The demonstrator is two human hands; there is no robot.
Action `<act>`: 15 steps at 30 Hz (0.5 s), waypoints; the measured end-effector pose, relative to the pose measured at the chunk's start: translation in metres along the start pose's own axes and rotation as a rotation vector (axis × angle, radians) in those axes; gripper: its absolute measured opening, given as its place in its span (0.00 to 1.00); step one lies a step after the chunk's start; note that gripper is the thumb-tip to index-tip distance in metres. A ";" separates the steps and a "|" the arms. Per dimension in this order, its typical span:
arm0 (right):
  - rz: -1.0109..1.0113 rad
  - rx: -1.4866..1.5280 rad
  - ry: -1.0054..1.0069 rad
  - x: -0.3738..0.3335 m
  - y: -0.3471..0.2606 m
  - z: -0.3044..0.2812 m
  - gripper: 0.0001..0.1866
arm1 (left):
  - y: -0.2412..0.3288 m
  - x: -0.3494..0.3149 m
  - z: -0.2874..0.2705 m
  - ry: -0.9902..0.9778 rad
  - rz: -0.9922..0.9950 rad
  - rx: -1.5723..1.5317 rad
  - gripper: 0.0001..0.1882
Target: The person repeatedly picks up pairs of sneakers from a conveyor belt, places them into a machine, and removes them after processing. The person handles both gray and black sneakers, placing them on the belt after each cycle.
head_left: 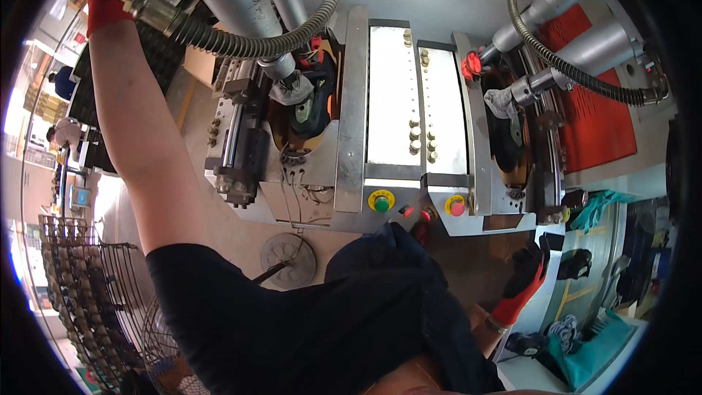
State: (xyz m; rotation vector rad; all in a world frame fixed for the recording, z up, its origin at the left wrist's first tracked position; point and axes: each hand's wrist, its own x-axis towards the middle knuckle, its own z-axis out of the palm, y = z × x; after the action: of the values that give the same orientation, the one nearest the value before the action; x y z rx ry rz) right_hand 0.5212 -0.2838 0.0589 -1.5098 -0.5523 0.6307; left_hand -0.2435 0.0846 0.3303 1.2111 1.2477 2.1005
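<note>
My left arm stretches up the left side, and my left hand [110, 1], in a red glove, is beside a metal hose fitting [157, 14]; its fingers are lost in the dark rim. At the lower right, my right hand [523, 278], in a red glove with black coating, is held low beside a pale work surface. Its fingers look loosely apart, with nothing plainly in them. In the machine's left station, a black shoe [313, 106] sits under a metal press arm [279, 67] with a grey wrapped tip. Another dark shoe [507, 135] is in the right station.
White panels [395, 95] with brass knobs stand between the stations. Below them are a green button [381, 202] and a red button [456, 206]. A wire rack [95, 285] stands at left. Shoes and green cloth [596, 351] lie at right. People are in the left background.
</note>
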 end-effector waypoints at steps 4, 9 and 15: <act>0.042 -0.069 -0.028 -0.011 -0.009 0.013 0.20 | -0.010 0.014 -0.001 -0.003 0.000 0.040 0.20; -0.072 -0.094 -0.175 -0.013 -0.015 0.050 0.21 | -0.006 0.014 -0.001 0.002 0.046 0.067 0.21; -0.104 -0.027 -0.421 -0.019 -0.009 0.079 0.22 | 0.030 -0.045 0.024 0.028 0.332 0.042 0.23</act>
State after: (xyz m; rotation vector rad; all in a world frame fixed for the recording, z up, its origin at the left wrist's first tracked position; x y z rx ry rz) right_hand 0.4537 -0.2389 0.0685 -1.3672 -0.9570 0.8685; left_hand -0.1964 0.0497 0.3396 1.5003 1.1731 2.3380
